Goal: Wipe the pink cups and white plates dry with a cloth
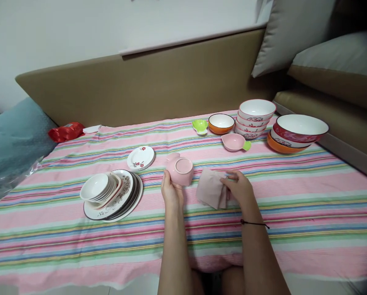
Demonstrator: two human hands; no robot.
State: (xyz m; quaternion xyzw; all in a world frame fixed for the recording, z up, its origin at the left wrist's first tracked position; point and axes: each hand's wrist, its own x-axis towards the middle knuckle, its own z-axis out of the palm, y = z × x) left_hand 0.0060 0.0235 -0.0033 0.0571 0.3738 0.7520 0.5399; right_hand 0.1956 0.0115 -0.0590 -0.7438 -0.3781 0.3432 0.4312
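Observation:
My left hand [172, 191] grips a small pink bowl [177, 175], tilted so that its round foot ring shows; the inside is hidden. To its right, my right hand [239, 186] pinches the edge of a folded greyish-pink cloth [212, 187]. The cloth hangs just above or rests on the striped cover; I cannot tell which. Bowl and cloth are apart. Beyond my right hand lies a pink leaf-shaped dish [233, 142] with a green handle.
On the striped cloth [79, 246], left, stand stacked plates [137, 200] topped by white bowls [94, 186], and small flowered plates [141, 156]. Right are a green dish [200, 126], an orange bowl [220, 129], and two bowl stacks [252, 123]. A red bundle [66, 132] lies far left.

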